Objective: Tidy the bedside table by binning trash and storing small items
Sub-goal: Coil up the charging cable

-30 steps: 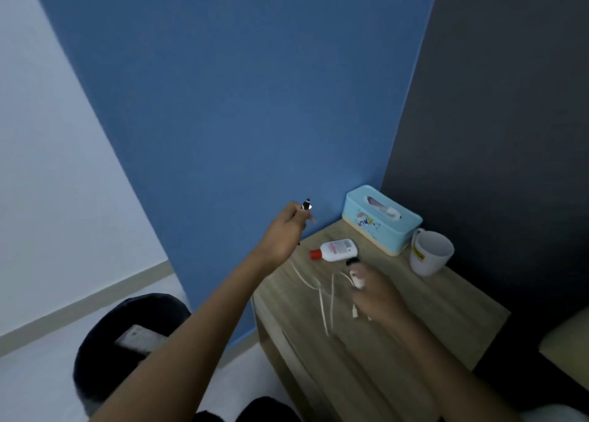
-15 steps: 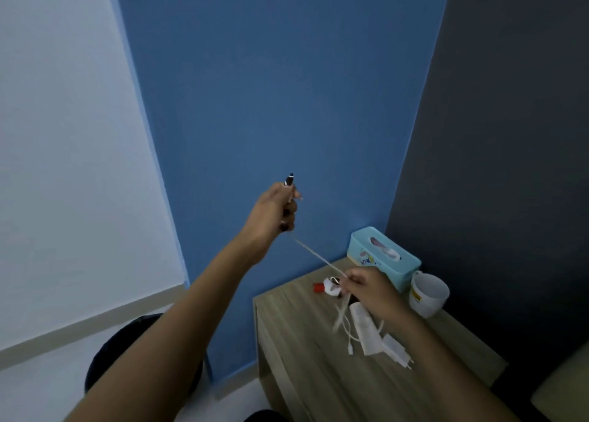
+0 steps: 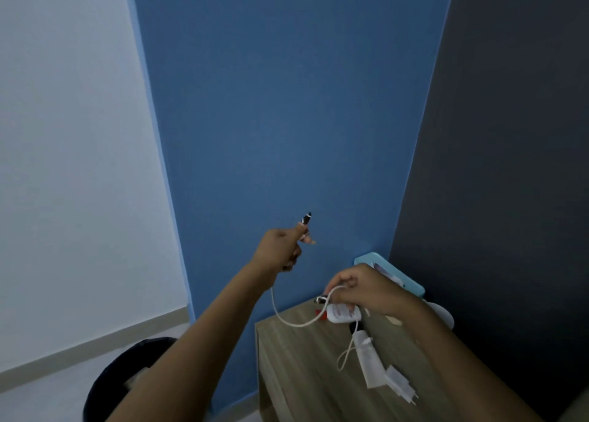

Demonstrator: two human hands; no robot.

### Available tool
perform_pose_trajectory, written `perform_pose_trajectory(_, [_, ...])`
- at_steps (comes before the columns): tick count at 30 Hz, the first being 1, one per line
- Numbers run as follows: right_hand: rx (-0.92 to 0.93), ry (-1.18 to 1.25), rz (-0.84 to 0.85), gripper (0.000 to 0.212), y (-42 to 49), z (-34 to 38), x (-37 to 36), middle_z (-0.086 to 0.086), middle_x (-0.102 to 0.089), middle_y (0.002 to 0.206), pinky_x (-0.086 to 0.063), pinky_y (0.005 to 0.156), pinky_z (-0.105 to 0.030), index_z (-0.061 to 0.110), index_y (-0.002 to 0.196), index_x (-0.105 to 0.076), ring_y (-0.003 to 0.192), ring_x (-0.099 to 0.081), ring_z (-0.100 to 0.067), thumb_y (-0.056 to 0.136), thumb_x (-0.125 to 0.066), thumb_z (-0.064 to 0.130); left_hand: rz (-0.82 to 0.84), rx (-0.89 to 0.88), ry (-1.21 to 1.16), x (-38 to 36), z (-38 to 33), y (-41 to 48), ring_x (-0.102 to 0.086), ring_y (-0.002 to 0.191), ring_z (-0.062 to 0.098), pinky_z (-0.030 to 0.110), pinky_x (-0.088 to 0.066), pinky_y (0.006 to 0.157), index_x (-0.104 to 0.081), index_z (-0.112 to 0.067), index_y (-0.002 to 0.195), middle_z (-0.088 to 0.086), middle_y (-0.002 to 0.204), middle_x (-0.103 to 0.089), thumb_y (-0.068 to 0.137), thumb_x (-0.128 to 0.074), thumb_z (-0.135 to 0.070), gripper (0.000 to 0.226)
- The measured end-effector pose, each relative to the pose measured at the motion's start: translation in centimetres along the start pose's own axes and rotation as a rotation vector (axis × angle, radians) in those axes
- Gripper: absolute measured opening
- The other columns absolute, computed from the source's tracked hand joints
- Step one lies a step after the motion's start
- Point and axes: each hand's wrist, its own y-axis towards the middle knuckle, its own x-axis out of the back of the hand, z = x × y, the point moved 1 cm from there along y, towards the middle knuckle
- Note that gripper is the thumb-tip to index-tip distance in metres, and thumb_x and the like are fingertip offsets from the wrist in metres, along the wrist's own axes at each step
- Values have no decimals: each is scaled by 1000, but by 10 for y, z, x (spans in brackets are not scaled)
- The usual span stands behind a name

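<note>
Left hand [image 3: 279, 247]: raised before the blue wall, fingers pinched on the dark-tipped plug end of the thin white charging cable [image 3: 291, 321]. Right hand [image 3: 361, 289]: fingers closed on the cable above the wooden counter [image 3: 306, 374]. Since half a second earlier, the taut cable sagged into a slack loop; the right hand rose.

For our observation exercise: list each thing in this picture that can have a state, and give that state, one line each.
Left hand: raised, shut on the cable's dark plug end.
Right hand: shut on the cable.
White cable: hanging slack between the hands.
Small white bottle: lying flat, red cap on.
White tube: lying flat.
Charger plug: lying loose on the bedside table.
</note>
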Motion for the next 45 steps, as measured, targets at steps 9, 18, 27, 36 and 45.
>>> perform_pose_trajectory(9, [-249, -156, 116, 28, -12, -12, 1, -3, -46, 50, -34, 49, -20, 20, 57, -71, 43, -41, -10, 81, -56, 17, 198, 205, -277, -1, -1, -11, -25, 37, 4, 17, -22, 39, -63, -9, 89, -8, 46, -32, 99, -45, -29, 29])
perform_pose_trajectory(18, [-257, -199, -346, 26, 30, 30, 28, -1, -33, 40, -41, 47, -22, 13, 57, -37, 34, -41, -19, 73, -55, 21, 643, 60, 621, -26, 30, -41, -42, 60, 13, 25, -38, 59, -58, 2, 84, 6, 68, -48, 95, -40, -9, 24])
perform_pose_trajectory(27, [108, -47, -394, 30, 4, 54, -4, 0, -39, 51, -30, 49, -27, 5, 60, -52, 45, -36, -9, 85, -55, 22, 212, 264, -704, -18, 22, 4, -71, 69, 20, 28, -58, 64, -57, -2, 93, 13, 74, -73, 103, -24, -11, 36])
perform_pose_trajectory(36, [76, -50, -234, 32, -15, -5, -77, 8, -53, 52, -35, 55, -21, 18, 64, -47, 50, -47, 0, 95, -49, 26, 229, 251, -1038, -23, 0, 9, -24, 25, 8, 18, -19, 34, -57, -8, 77, -6, 41, -30, 82, -28, -15, 30])
perform_pose_trajectory(45, [-274, -103, -39, 43, 4, -61, -62, 5, -56, 51, -47, 61, -24, 19, 53, -59, 46, -50, -4, 92, -53, 37, 599, 181, -688, 2, -15, -7, -19, 39, 7, 24, -13, 50, -44, -18, 68, -6, 55, -30, 89, -44, -28, 23])
